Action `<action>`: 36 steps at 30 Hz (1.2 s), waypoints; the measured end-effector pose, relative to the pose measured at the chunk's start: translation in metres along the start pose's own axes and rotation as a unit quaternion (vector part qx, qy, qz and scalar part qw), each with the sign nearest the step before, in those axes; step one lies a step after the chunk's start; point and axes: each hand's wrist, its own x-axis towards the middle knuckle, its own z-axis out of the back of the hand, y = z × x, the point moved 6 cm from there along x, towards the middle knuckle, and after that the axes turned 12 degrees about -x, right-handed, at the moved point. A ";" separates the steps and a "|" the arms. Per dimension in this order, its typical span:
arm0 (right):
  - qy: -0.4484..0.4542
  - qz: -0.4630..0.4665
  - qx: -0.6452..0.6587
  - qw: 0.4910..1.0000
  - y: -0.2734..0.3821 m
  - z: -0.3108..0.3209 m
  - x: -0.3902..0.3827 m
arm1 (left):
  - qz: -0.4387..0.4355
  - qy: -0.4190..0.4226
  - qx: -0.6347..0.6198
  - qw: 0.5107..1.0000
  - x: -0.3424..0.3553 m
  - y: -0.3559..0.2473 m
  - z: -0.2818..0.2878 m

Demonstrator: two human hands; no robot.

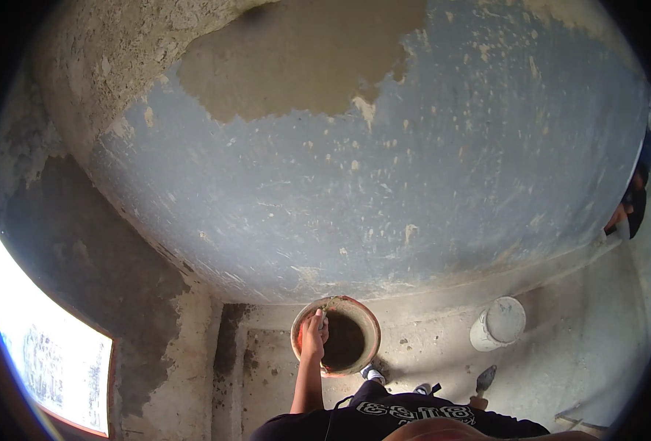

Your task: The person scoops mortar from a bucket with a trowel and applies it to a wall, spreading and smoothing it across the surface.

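My left hand (314, 336) reaches out over a round tub (374, 331) with a reddish-brown rim. Its fingers are closed around a small greyish thing that I cannot make out, close to the tub's far left rim. Dark grey material lies inside the tub. Low at my right side, my right hand (478, 403) is partly hidden by my dark shirt. A pointing trowel (486, 378) with a grey, mortar-smeared blade sticks up from that hand, which is closed on it.
Ahead stands a blue-grey wall (325, 198) with a patch of brown plaster (303, 59) high up. A whitish bucket (497, 323) stands on the floor to the right. A bright opening (54, 338) is at the left. Part of another person (627, 209) shows at the far right edge.
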 end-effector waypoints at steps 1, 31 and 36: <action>-0.003 0.145 -0.405 0.903 -0.004 0.010 -0.008 | -0.012 0.002 0.012 1.000 -0.008 0.005 -0.003; -0.006 0.532 -0.190 0.825 0.212 0.016 -0.110 | -0.038 0.166 0.179 0.969 -0.048 0.010 -0.088; 0.233 0.393 -0.140 0.879 0.339 0.038 -0.220 | 0.064 0.224 0.015 0.972 -0.061 -0.020 -0.117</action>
